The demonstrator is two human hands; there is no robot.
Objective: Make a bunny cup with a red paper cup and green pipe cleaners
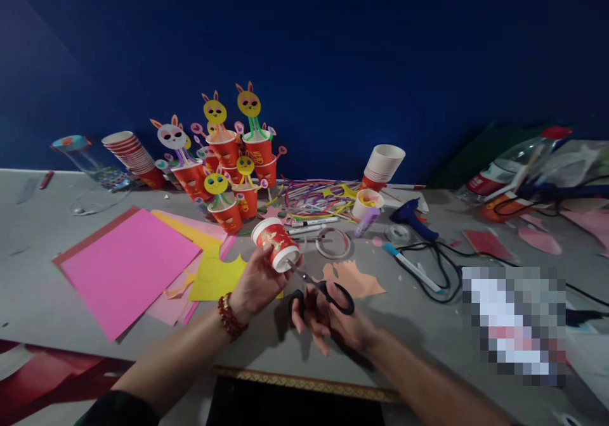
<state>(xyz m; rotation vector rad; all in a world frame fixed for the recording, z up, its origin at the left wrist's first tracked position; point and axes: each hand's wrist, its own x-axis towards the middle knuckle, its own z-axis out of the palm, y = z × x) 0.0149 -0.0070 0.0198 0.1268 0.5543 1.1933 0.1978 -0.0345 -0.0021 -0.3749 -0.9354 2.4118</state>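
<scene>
Clock positions are read from the held cup, twelve toward the blue wall [314, 64]. On the grey worktop [33, 286], just above nine, stands a clear jar [88, 160] with a reddish-topped lid. Near ten, a leaning stack of red cups [130, 158]. At nine, a bright pink sheet [133, 267] lies flat over other coloured paper. Between ten and eleven, a cluster of rabbit-headed cups [224, 215], some stacked. Between eight and nine, a yellow sheet [212, 274] with a scalloped cut edge.

Left hand [257, 280]: fingers closed around a red paper cup [276, 242], which is held tilted above the worktop, one white end turned toward the right hand [340, 324]. Scissors [305, 276] at four o'clock: tip at that white end; whether it has pierced the end cannot be determined. Right hand: fingers curled, engaged in the black handles, loops spread apart.

Between one and two, a heap of coloured stems [304, 193]. At three, a roll of tape [349, 242]; between three and four, a cut orange sheet [359, 280]. Near three, a purple tube [367, 223] and, farther out, a blue glue gun [419, 223]. At two, a stack of white-rimmed cups [384, 163].
</scene>
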